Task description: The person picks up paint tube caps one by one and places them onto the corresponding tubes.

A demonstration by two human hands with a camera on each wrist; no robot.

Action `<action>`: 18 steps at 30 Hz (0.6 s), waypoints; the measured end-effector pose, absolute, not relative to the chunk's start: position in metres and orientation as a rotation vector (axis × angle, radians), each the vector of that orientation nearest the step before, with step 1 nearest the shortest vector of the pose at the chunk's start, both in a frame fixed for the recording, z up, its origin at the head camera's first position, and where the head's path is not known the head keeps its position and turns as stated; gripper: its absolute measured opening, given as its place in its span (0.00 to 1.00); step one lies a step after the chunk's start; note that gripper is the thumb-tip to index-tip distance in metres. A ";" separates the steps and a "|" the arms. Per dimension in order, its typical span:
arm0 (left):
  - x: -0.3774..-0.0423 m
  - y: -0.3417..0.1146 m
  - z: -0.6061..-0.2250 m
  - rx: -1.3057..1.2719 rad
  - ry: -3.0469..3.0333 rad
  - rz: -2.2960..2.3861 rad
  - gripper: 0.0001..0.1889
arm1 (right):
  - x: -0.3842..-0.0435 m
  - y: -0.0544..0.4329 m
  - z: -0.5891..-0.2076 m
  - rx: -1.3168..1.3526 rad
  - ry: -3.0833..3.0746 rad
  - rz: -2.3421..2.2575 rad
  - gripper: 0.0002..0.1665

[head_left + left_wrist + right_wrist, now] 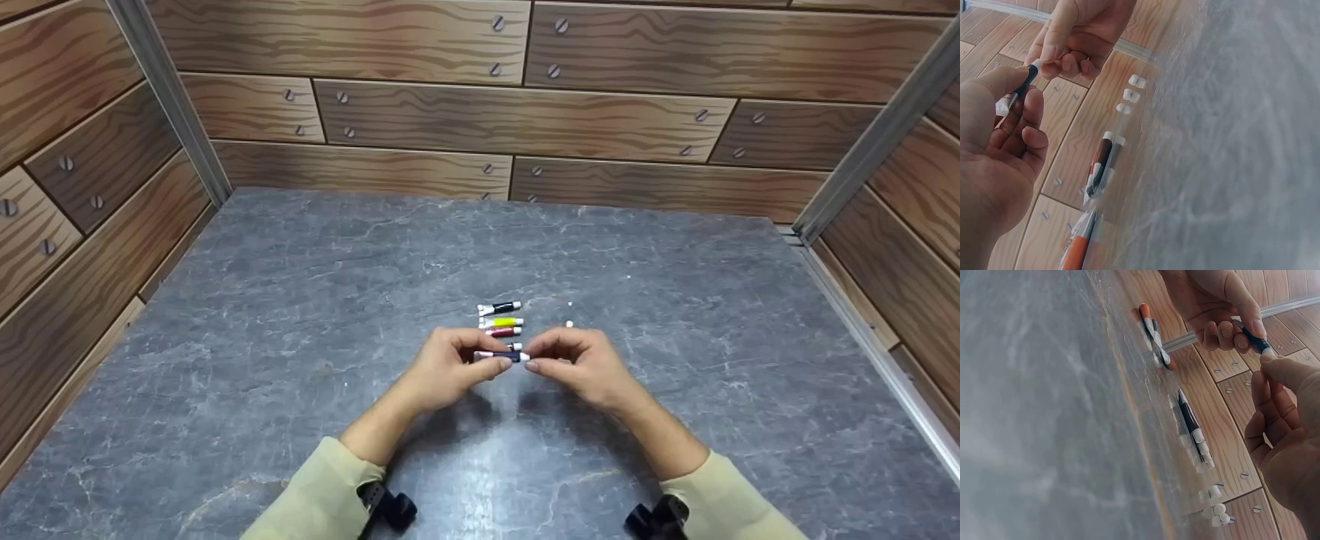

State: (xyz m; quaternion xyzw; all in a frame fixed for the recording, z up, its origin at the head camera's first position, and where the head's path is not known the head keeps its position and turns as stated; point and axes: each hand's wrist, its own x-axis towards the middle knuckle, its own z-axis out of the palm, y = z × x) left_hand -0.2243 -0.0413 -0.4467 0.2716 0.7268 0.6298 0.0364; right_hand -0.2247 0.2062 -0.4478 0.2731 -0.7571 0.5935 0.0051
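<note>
My left hand pinches a small dark blue paint tube between thumb and fingers, its flat crimped end pointing left. The fingertips of my right hand pinch the white cap at the tube's other end. Both wrist views show the blue tube held above the tabletop between the two hands. Just beyond the hands lie a black tube, a yellow tube and a red tube, caps to the right. Another tube with a white cap is mostly hidden behind my left fingers.
Several loose white caps lie on the grey marbled table, beyond my right hand. An orange tube shows low in the left wrist view. Wood-patterned walls with metal corner posts enclose the table's back and sides.
</note>
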 end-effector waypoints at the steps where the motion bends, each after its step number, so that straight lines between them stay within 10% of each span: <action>1: -0.224 -0.041 -0.446 0.835 2.233 1.933 0.06 | -0.225 0.206 -0.447 0.857 -2.372 1.851 0.09; 18: -0.225 -0.041 -0.446 0.833 2.278 1.838 0.06 | -0.223 0.207 -0.447 0.757 -2.472 1.826 0.06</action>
